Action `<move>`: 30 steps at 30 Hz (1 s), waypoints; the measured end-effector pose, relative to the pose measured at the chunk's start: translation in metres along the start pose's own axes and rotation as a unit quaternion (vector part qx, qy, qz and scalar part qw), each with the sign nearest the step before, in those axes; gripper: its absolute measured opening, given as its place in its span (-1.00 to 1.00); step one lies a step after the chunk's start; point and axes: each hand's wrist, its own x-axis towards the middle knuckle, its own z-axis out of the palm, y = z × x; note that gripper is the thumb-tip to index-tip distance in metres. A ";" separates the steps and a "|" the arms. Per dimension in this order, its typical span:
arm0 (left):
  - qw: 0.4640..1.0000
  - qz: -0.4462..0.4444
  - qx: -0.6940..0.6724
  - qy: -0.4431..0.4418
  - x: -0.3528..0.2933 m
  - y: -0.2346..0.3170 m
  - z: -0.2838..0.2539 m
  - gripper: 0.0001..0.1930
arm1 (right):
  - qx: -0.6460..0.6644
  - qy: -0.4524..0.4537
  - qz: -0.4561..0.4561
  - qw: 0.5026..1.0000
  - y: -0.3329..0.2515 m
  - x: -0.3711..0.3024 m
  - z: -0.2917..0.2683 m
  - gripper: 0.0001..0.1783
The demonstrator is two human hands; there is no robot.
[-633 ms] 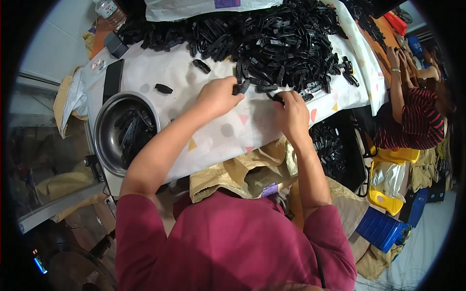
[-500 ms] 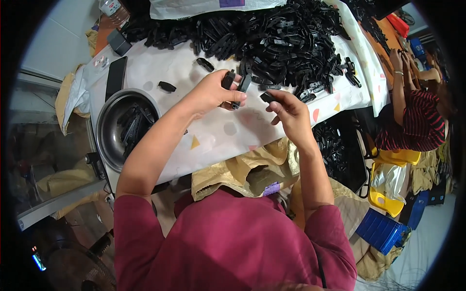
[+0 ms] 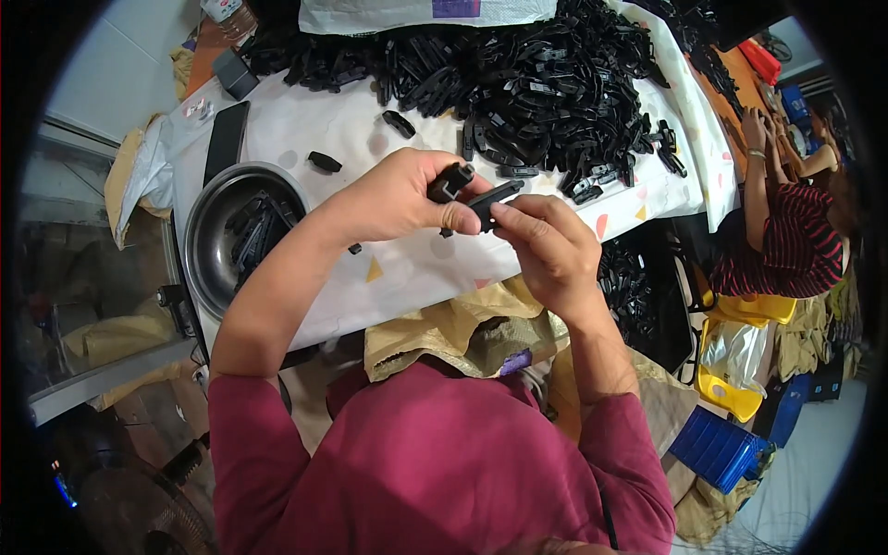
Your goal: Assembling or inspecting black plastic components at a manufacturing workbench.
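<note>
My left hand [image 3: 398, 199] is closed around black plastic pieces over the table. One dark piece [image 3: 450, 182] sticks up between its thumb and fingers. A longer black plastic piece [image 3: 499, 195] lies beside it, bridging both hands. My right hand [image 3: 557, 248] pinches the near right end of that longer piece, fingers closed. Whatever small part the right fingers cover is hidden. Past my hands spreads a big heap of similar black pieces [image 3: 546, 102]. Two loose ones, a rounded piece [image 3: 324, 163] and another piece [image 3: 400, 124], lie left of it on the patterned white cloth [image 3: 407, 264].
A metal bowl [image 3: 208, 236] with black pieces stands left of my forearm. Behind it lies a flat black phone-like slab [image 3: 226, 143]. A golden sack [image 3: 416, 324] hangs at the near edge. At right are a co-worker in stripes [image 3: 795, 231] and a blue basket [image 3: 714, 449].
My right hand has moved left and met the pieces in my left hand. The longer black piece has tilted from near upright to slanting right.
</note>
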 end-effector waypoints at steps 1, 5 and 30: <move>1.000 0.001 0.000 -0.002 0.000 0.002 0.000 -0.53 | -0.002 0.001 0.001 1.000 -0.001 -0.001 0.001 -0.63; 0.964 0.083 0.250 0.011 0.001 0.004 0.010 -0.55 | -0.019 0.029 0.002 0.999 0.003 -0.006 0.003 -0.59; 0.790 -0.023 0.472 0.392 0.111 -0.055 -0.079 -0.62 | -0.270 -0.129 0.188 0.936 0.078 -0.030 0.042 -0.72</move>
